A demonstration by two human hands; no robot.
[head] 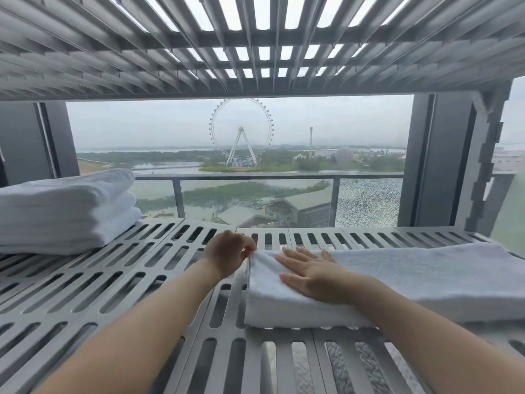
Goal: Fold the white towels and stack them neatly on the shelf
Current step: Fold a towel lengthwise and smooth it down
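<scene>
A white towel of soft, looped terry cloth lies on the right part of the grey shelf, folded into a long flat band that goes out of view at the right edge. The shelf is made of hard plastic-looking panels with rows of long rounded slots. The right hand rests flat on the left end of this towel, with the fingers stretched out and slightly spread, pressing the cloth and gripping nothing. The left hand is at the far left corner of the same towel; its fingers are curled and pinch the corner edge. On the left side, well apart, a stack of folded towels sits with thick rounded folds.
</scene>
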